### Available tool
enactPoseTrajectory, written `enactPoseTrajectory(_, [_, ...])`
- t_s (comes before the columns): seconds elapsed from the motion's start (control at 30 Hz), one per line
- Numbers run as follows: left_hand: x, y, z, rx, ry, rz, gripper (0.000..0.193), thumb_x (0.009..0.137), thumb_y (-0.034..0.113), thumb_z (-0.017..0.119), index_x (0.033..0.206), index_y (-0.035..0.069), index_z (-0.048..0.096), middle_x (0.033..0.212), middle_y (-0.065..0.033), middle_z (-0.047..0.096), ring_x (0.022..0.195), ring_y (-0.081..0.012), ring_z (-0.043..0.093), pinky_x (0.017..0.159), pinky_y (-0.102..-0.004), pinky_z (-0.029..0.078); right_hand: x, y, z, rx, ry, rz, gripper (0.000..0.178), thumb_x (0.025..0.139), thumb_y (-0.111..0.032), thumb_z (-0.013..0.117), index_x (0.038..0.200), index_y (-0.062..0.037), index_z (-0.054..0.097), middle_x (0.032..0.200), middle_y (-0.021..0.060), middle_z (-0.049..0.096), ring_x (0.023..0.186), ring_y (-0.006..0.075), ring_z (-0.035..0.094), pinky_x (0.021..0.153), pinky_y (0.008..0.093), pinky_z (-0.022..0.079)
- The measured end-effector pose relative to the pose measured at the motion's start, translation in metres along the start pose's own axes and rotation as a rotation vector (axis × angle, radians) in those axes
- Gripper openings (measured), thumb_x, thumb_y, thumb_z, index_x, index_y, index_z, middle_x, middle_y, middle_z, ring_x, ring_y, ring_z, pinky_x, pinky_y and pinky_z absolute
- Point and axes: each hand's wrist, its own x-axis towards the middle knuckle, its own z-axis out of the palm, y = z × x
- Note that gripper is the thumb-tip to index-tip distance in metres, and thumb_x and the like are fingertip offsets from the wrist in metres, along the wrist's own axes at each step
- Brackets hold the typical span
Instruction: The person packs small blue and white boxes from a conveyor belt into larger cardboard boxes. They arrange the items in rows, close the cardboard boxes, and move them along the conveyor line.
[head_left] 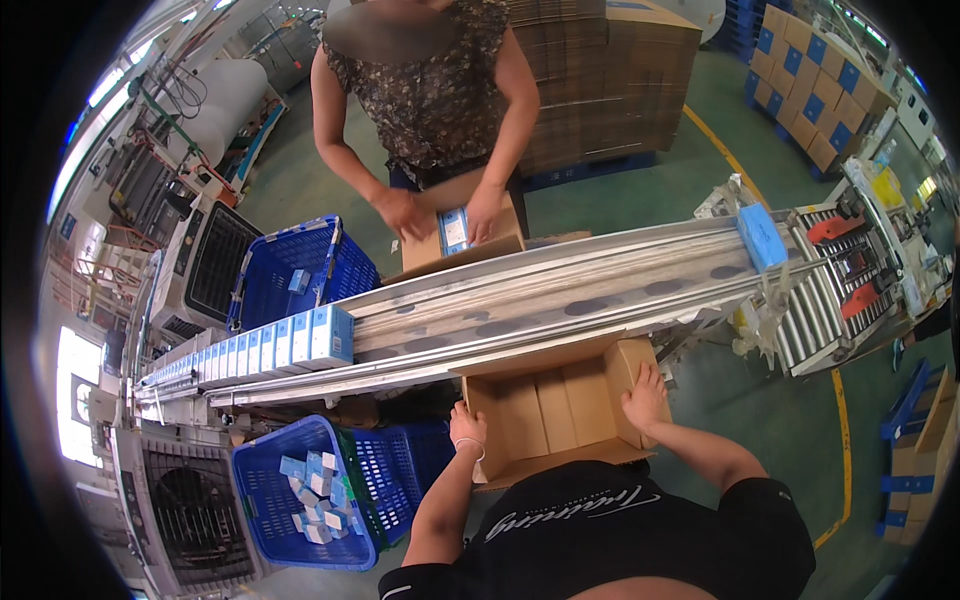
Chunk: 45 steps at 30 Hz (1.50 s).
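Observation:
An open cardboard box (548, 412) with nothing inside sits in front of me, against the near side of the conveyor. My left hand (467, 430) grips its left wall, fingers wrapped over the edge. On the opposite wall, my right hand (645, 397) has its fingers closed round the rim in the same way. To the left on the conveyor (560, 292) stands a long row of blue and white cartons (328, 337), upright and packed side by side. Across the belt a co-worker's hands (484, 212) reach into another cardboard box (420, 252) holding blue and white cartons.
Below left, a blue plastic crate (305, 553) contains several loose small cartons. Another blue crate (345, 262) stands beyond the belt. A blue pack (762, 237) lies at the conveyor's right end, near a roller table (815, 300). Stacked cardboard (600, 90) rises behind the co-worker.

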Motion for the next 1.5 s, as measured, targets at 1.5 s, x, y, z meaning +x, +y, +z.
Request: enactPoseTrajectory(1.5, [0.246, -0.111, -0.300, -0.038, -0.004, -0.150, 0.089, 0.064, 0.058, 0.071, 0.109, -0.015, 0.047, 0.103, -0.0298, 0.060, 0.097, -0.0351, 0.061, 0.084, -0.0374, 0.046, 0.095, -0.212, -0.065, 0.191, -0.177, -0.324, 0.022, 0.083, -0.027, 0.054, 0.094, -0.0100, 0.063, 0.082, 0.0104, 0.067, 0.078, 0.0306, 0.063, 0.069, 0.0393, 0.049])
